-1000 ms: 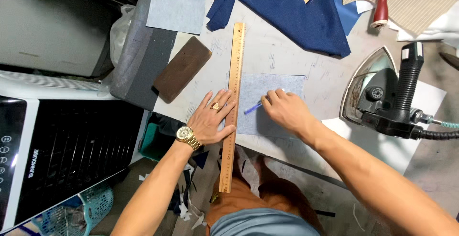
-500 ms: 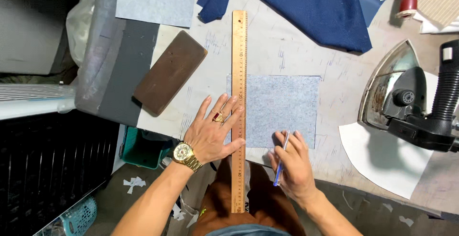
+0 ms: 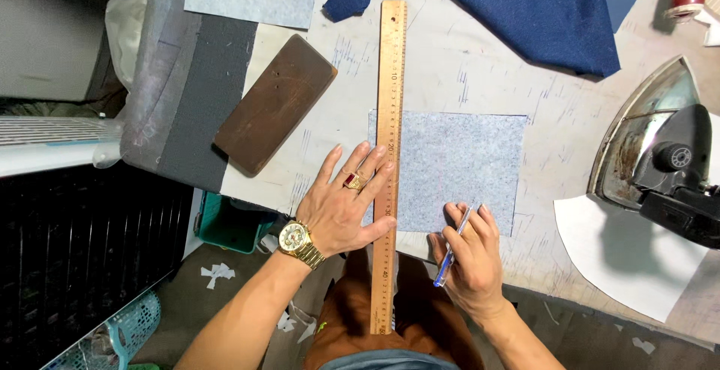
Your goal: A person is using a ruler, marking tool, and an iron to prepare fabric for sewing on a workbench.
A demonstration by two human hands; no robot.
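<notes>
Left hand (image 3: pixel 341 209) flat, fingers spread, pinning wooden ruler (image 3: pixel 388 167) along the left edge of grey felt square (image 3: pixel 457 167). Right hand (image 3: pixel 469 254) pinches blue pen (image 3: pixel 450 248) at felt's near edge. Ruler overhangs the worktop (image 3: pixel 465 77); less pressure, it could pivot. Beyond: brown block (image 3: pixel 274 104), navy cloth (image 3: pixel 525 10); iron (image 3: pixel 660 152) crowds the right.

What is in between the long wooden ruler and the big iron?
In the head view, a grey felt rectangle lies between the wooden ruler and the iron, then a strip of bare, pen-marked table.
</notes>
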